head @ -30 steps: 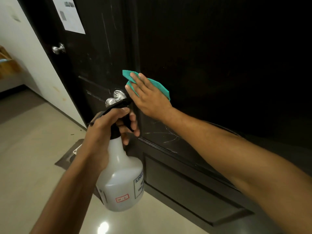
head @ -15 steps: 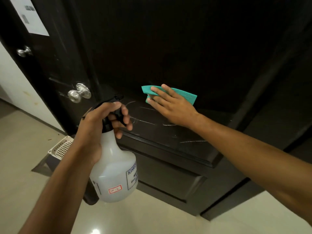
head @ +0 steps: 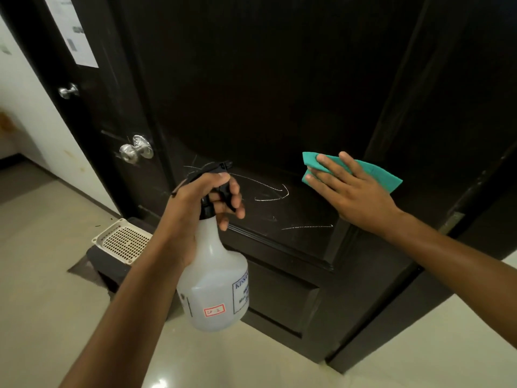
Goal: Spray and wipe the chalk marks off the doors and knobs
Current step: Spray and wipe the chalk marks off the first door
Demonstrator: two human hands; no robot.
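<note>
A dark brown door [head: 265, 88] fills the view, with white chalk marks [head: 270, 191] on its middle panel. My left hand [head: 201, 203] grips the black trigger head of a translucent white spray bottle [head: 214, 281], nozzle aimed toward the marks. With straight fingers my right hand [head: 352, 191] presses a folded teal cloth [head: 375, 170] flat against the door, just right of the marks. A chalk-scribbled silver knob [head: 135, 149] sits to the left on the same door. A second silver knob [head: 68, 91] is on the farther door.
A white perforated plastic tray [head: 123, 240] lies on a dark mat on the beige tiled floor [head: 42, 275] at the door's foot. A paper notice [head: 74, 29] hangs on the far door. A white wall [head: 25, 107] runs along the left.
My right hand has slid the teal cloth rightward along the door, away from the knob. The view shifted, and my left hand kept the spray bottle raised in front of the chalk marks.
</note>
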